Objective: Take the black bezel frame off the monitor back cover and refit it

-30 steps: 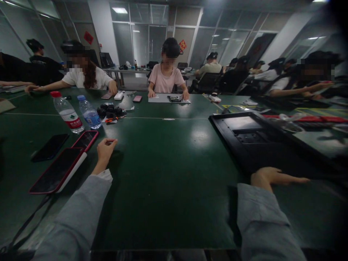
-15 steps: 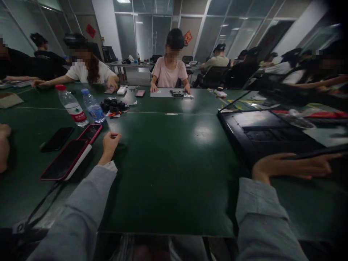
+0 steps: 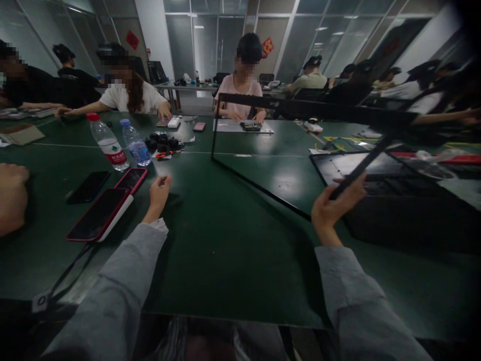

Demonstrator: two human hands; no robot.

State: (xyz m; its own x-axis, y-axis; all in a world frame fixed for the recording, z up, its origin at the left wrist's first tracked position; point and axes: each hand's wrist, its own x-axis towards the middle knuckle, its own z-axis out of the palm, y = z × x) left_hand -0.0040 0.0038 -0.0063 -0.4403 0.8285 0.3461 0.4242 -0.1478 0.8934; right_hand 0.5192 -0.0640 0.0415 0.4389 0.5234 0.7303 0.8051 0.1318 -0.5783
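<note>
My right hand (image 3: 336,205) is closed around one bar of a thin black rectangular frame (image 3: 311,108), which looks like a monitor bezel. The frame is held tilted above the table, its long wide bar at the top and a thin side slanting down to my hand. Below and right of that hand lies a large flat black panel unit (image 3: 406,220), perhaps a monitor. My left hand (image 3: 160,195) rests on the green table (image 3: 233,240) with its fingers curled together; anything inside them is too small to make out. It is just right of two phones in pink-red cases.
Left of my left hand are a pink-red phone (image 3: 99,213), a dark phone (image 3: 88,187) and two water bottles (image 3: 108,145) (image 3: 136,143). Black gear (image 3: 163,143) lies behind. Someone's hand (image 3: 11,198) rests at the left edge. A person (image 3: 240,90) sits opposite.
My right hand has lifted and swung the black frame left from over the panel unit, so it now spans the middle of the view. My left hand stays in about the same place.
</note>
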